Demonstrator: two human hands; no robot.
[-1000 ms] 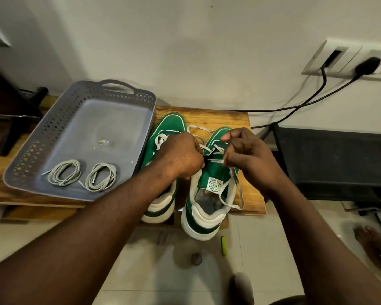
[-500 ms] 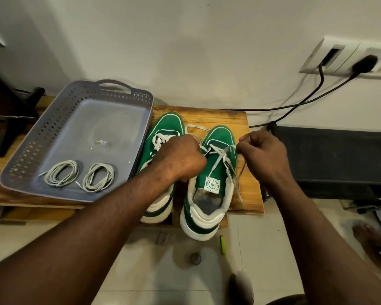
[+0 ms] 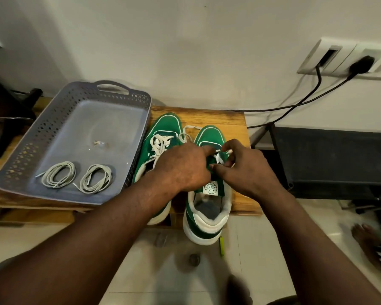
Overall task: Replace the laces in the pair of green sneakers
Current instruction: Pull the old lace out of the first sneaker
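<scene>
Two green sneakers with white soles stand side by side on a wooden bench [image 3: 233, 119], heels toward me. The left sneaker [image 3: 163, 128] still carries its white lace. Over the tongue of the right sneaker [image 3: 209, 208], my left hand [image 3: 183, 166] rests with its index finger stretched toward the eyelets. My right hand [image 3: 244, 170] pinches the white lace [image 3: 219, 158] of that shoe near the upper eyelets. Two coiled grey laces [image 3: 58, 177] [image 3: 96, 178] lie in a grey perforated tray [image 3: 59, 128] to the left.
A black case [image 3: 330, 159] sits right of the bench. Cables [image 3: 306, 102] run from a wall socket [image 3: 348, 60] down behind it. A dark stand [image 3: 7, 128] is at far left. A small yellow-green object [image 3: 222, 245] and a bare foot [image 3: 365, 241] are on the tiled floor.
My right hand has come back in from the right toward the shoe's eyelets, and the lace it had pulled taut sideways is now bunched at the tongue. My left hand's index finger has extended.
</scene>
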